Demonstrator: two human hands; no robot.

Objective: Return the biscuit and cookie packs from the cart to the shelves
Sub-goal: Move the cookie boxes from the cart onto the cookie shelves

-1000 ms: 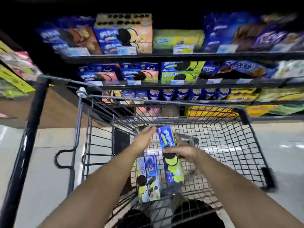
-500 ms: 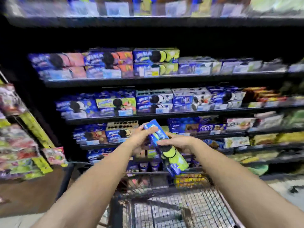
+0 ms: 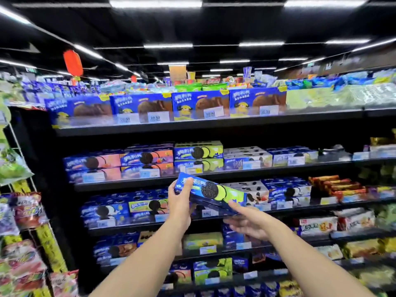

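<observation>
cookie pack (image 3: 211, 192): likely light, stiff, crushable; hold by ends | left hand (image 3: 181, 202) curled round 9 o'clock end | right hand (image 3: 246, 225) loose-fingered, beneath

The pack (image 3: 211, 190) is a long blue box that turns lime green toward one end, with a dark sandwich cookie printed mid-face. It is held in the air before the shelves (image 3: 235, 173), face out and tilted, with the blue end higher. The left hand (image 3: 180, 202) grips that blue end. The right hand (image 3: 248, 226) lies under the green end with fingers spread, apparently only touching the lower edge (blur there).
</observation>
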